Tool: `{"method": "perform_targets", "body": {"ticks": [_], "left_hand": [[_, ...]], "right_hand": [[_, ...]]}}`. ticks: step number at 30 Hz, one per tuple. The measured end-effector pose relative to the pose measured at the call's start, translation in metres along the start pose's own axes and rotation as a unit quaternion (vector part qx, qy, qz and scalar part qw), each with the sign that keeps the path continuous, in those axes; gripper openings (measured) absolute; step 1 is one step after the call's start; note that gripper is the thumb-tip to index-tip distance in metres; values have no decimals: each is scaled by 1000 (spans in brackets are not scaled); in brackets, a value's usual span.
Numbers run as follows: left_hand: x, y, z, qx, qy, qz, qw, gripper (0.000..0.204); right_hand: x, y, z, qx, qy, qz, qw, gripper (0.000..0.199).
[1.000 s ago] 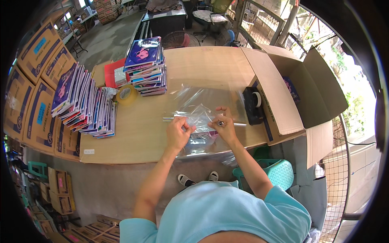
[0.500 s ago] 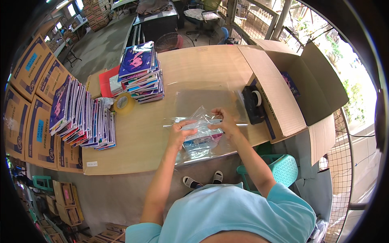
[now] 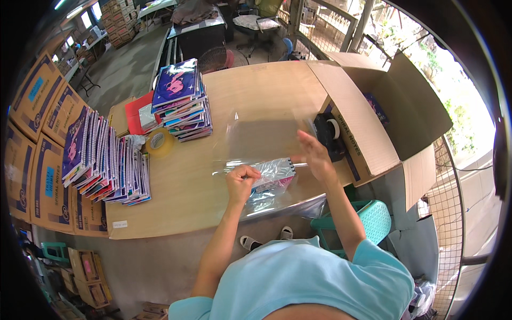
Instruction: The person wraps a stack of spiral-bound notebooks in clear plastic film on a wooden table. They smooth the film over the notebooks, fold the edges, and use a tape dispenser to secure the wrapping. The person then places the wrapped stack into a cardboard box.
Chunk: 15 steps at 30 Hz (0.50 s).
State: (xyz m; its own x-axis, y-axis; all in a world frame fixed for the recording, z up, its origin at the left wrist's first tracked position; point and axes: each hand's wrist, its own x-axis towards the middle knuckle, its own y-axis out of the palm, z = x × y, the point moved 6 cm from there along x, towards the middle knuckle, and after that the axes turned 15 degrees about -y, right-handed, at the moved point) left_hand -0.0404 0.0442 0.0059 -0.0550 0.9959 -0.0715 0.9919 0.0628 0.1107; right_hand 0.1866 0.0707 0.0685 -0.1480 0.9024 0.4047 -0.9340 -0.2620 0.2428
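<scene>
A bundle of notebooks (image 3: 273, 185) lies near the table's front edge, wrapped in clear plastic film (image 3: 262, 169). My left hand (image 3: 243, 180) is closed at the bundle's left end, pinching the folded film. My right hand (image 3: 317, 159) is lifted just off the right end, its fingers stretched out and slightly blurred, holding nothing visible. Beside that hand stands a black tape dispenser (image 3: 326, 140) with a pale tape roll (image 3: 333, 128). Flat clear sheets (image 3: 261, 140) lie on the table behind the bundle.
An open carton (image 3: 368, 138) occupies the table's right end, with a notebook (image 3: 376, 109) inside. Notebook stacks (image 3: 181, 101) and a leaning spiral-bound row (image 3: 109, 160) stand left, near a yellowish tape roll (image 3: 159, 142). Closed cartons (image 3: 47, 181) line the left; a green stool (image 3: 373, 221) stands front right.
My right hand has let go of the film and moved up and right, fingers extending. The left hand still pinches the film. The view has shifted slightly.
</scene>
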Motion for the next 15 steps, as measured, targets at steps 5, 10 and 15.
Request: {"method": "perform_targets", "body": {"ticks": [5, 10, 15], "left_hand": [[2, 1, -1, -14, 4, 0, 1000, 21], [-14, 4, -11, 32, 26, -51, 998, 19], [-23, 6, -6, -33, -2, -65, 997, 17]], "right_hand": [[-23, 93, 48, -553, -248, 230, 762, 58], [-55, 71, 14, -415, -243, 96, 871, 25], [-79, 66, 5, -430, -227, 55, 872, 24]]}}
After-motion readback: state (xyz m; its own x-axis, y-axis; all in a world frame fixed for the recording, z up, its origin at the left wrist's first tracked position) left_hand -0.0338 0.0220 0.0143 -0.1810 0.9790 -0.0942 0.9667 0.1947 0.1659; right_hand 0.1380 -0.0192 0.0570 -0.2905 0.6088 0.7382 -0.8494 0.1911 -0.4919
